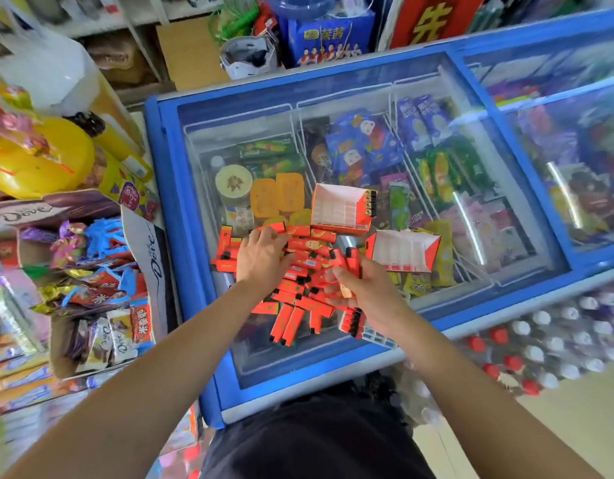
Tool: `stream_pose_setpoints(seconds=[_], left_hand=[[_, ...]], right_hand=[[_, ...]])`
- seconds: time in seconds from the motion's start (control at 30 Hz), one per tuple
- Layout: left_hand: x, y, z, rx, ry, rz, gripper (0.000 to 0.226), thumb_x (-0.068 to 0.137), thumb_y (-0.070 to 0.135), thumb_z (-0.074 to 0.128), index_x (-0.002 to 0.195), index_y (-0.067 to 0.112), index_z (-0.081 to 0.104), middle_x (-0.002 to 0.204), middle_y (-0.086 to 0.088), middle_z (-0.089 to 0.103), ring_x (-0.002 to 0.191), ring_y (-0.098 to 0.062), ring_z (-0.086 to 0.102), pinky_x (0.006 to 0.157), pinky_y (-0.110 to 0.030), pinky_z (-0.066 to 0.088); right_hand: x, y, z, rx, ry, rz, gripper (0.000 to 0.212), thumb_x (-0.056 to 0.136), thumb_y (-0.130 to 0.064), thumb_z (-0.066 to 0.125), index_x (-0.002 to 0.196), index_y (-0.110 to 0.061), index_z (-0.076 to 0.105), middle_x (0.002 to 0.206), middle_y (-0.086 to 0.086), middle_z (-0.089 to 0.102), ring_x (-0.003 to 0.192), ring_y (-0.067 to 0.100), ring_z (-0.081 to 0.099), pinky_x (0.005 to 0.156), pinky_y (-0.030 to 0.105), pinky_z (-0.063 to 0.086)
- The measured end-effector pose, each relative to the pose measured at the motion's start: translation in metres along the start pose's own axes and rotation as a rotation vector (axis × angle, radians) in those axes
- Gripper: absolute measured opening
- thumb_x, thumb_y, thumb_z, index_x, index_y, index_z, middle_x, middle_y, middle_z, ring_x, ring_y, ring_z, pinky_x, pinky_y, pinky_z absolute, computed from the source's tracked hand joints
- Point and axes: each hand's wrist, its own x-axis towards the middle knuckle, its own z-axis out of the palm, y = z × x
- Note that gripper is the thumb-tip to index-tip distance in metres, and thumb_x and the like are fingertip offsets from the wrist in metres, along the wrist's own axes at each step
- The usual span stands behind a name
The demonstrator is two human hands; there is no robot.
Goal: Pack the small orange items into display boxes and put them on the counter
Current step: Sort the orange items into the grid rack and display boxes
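Head view: your right hand [362,292] pinches several orange items [352,261] at 3 o'clock of the pile [295,314] — your left hand [262,259] rests atop, grip unclear.

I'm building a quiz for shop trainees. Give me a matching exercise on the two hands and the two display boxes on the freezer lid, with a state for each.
1. left hand
2. right hand
3. far display box
4. near display box

A. pinches a few orange items
B. a few items stacked at its right end
C. white inside, no items visible
D. lies palm down on loose orange items

Pairs: 1-D, 2-A, 3-B, 4-C
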Motion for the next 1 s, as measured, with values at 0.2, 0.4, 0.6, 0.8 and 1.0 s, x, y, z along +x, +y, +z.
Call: stream_pose_setpoints(seconds=[0.2, 0.4, 0.6, 0.8, 1.0], left_hand=[[0.019, 0.009, -0.005, 0.06, -0.115, 0.023, 0.033, 0.093, 0.034, 0.066, 0.125, 0.025, 0.066, 0.124, -0.004, 0.064, 0.118, -0.029, 0.058, 0.1, -0.045, 0.043], [0.03, 0.009, -0.011, -0.019, -0.177, 0.024, 0.026, 0.088, 0.029, 0.075, 0.112, 0.022, 0.072, 0.113, -0.004, 0.066, 0.113, -0.028, 0.058, 0.09, -0.041, 0.051], [0.01, 0.022, -0.028, -0.332, -0.089, -0.037, 0.014, 0.086, 0.026, 0.078, 0.097, 0.021, 0.07, 0.089, 0.006, 0.07, 0.079, -0.015, 0.067, 0.068, -0.032, 0.055], [-0.037, 0.066, -0.046, -0.677, -0.042, -0.057, 0.02, 0.084, 0.015, 0.081, 0.101, 0.024, 0.075, 0.088, 0.02, 0.07, 0.08, 0.005, 0.065, 0.077, -0.017, 0.053], [-0.062, 0.114, -0.046, -0.793, -0.049, 0.008, 0.028, 0.08, 0.01, 0.084, 0.107, 0.014, 0.075, 0.092, 0.013, 0.074, 0.082, -0.002, 0.07, 0.079, -0.017, 0.056]], right_hand=[[-0.001, 0.001, -0.015, -0.112, 0.103, -0.071, 0.008, 0.096, -0.012, 0.063, 0.103, -0.01, 0.063, 0.087, 0.01, 0.071, 0.071, 0.019, 0.068, 0.062, 0.035, 0.057], [-0.008, 0.003, -0.032, -0.083, 0.143, -0.137, 0.011, 0.097, -0.012, 0.061, 0.106, -0.007, 0.061, 0.086, 0.011, 0.069, 0.069, 0.018, 0.065, 0.056, 0.029, 0.054], [-0.021, 0.015, -0.062, -0.009, 0.257, -0.148, 0.018, 0.098, -0.021, 0.061, 0.108, -0.005, 0.062, 0.084, 0.004, 0.067, 0.072, 0.014, 0.064, 0.063, 0.03, 0.057], [-0.036, 0.043, -0.095, -0.126, 0.44, -0.128, 0.035, 0.095, -0.025, 0.065, 0.076, 0.0, 0.049, 0.07, 0.009, 0.044, 0.062, 0.016, 0.041, 0.062, 0.027, 0.038], [-0.039, 0.077, -0.113, -0.159, 0.481, -0.116, 0.025, 0.092, -0.02, 0.068, 0.084, 0.002, 0.061, 0.07, 0.011, 0.05, 0.062, 0.014, 0.047, 0.064, 0.027, 0.043]])
